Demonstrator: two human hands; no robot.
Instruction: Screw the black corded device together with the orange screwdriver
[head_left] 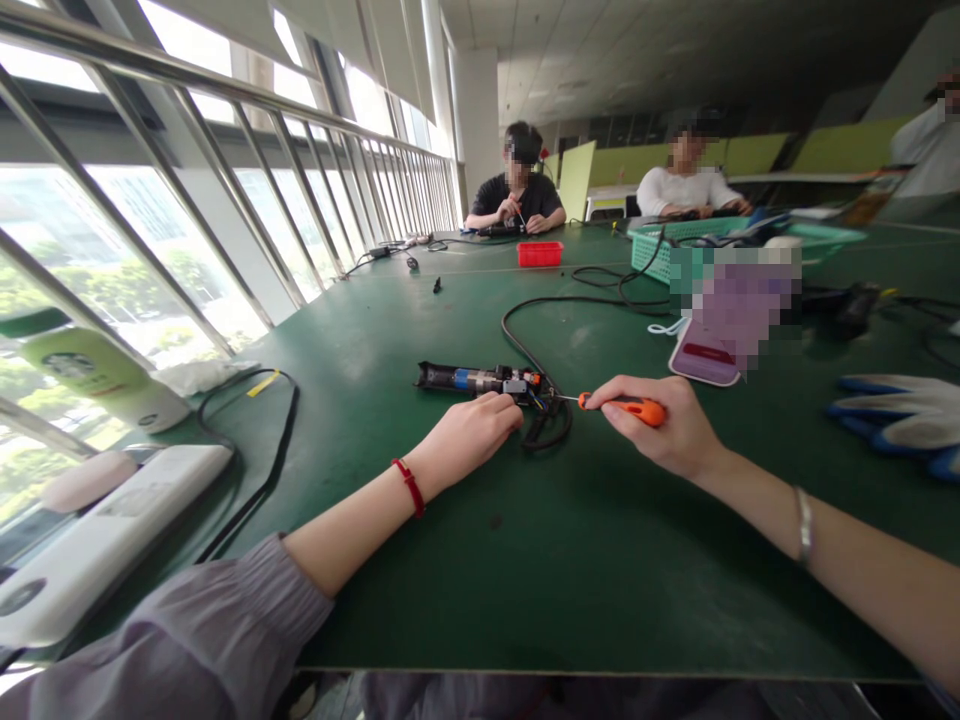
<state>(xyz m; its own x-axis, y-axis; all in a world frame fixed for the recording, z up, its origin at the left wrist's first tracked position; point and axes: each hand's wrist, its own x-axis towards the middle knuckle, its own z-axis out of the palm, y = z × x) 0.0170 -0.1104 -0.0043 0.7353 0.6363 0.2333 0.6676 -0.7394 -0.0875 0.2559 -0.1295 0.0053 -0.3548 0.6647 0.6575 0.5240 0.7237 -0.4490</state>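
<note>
On the green table lies a black tube-shaped device (454,377) with its inner parts and thin wires exposed at the right end. A black cable runs from that end. My left hand (480,430) is closed against the device's near side, steadying it; the fingertips are partly hidden. In my right hand (667,430) is an orange and black screwdriver (641,409), gripped by its handle and lying almost level. Its thin shaft points left, and the tip reaches the device's wired end. Whether the tip sits in a screw is too small to tell.
Right of my hands lie work gloves (904,420) and a purple phone-like object (709,355). Beyond stand a green basket (652,255) and a red box (540,255). A bottle (97,370) and a white flat case (112,540) are at left. Other people sit across the table.
</note>
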